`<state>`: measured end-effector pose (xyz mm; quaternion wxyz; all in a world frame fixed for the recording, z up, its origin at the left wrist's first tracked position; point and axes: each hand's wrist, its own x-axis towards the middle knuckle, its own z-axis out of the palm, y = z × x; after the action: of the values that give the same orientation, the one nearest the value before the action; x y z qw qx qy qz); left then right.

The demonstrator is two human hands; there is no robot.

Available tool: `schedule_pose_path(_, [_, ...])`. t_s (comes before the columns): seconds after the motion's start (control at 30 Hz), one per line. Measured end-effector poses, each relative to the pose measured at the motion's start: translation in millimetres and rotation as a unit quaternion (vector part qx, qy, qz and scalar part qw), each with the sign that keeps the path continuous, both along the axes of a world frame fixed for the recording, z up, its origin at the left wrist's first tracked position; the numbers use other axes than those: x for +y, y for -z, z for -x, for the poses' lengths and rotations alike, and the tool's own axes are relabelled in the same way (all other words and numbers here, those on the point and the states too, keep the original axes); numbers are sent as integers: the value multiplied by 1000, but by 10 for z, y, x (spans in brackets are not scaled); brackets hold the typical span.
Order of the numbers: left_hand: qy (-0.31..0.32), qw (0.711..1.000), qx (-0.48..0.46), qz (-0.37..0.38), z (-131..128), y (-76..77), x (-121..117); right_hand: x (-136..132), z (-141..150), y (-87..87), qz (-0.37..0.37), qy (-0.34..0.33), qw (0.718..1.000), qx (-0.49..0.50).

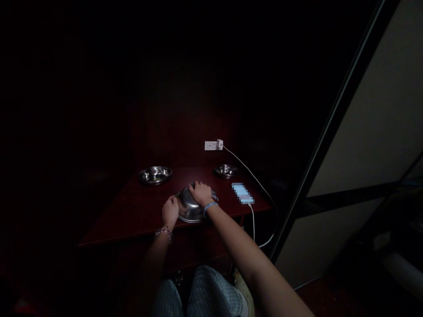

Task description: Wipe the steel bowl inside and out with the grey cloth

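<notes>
The metal bowl, seemingly upturned, sits at the desk's near edge, the left hand closed on its side and the right hand's grip half-curled over a grey cloth against it. A firm left hold and even right-hand pressure would best keep it from sliding off; two metal dishes lie behind, a phone to the right.

dark room, reddish wooden desk, pale panel.
</notes>
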<state>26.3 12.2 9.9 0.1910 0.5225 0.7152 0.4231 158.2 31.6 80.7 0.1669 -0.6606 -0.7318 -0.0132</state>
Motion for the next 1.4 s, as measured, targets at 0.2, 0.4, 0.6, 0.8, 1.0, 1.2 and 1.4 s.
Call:
schedule_pose_path(0.2, [3, 1000, 4, -1, 6, -2, 8, -40, 86, 25, -35, -24, 999, -23])
schedule_pose_path(0.4, [10, 1000, 1, -6, 5, -16, -8, -83, 185, 18, -51, -52, 997, -23])
schedule_pose_path(0.6, [11, 1000, -2, 0, -5, -14, -8, -67, 137, -16, -37, -55, 998, -9])
schedule_pose_path(0.8, [12, 999, 27, 45, -39, -62, -39, 6, 31, -37, -1, -27, 1000, 4])
schedule_pose_path(1.0, [17, 997, 37, 65, -58, -104, -64, 55, 3, -49, 16, -16, 1000, 5])
schedule_pose_path(1.2, [11, 997, 42, 69, -64, -109, -65, 99, -31, -55, 28, -8, 1000, 8])
schedule_pose_path(1.4, [6, 997, 45, 67, -60, -91, -44, 152, -85, -57, 46, 5, 999, 14])
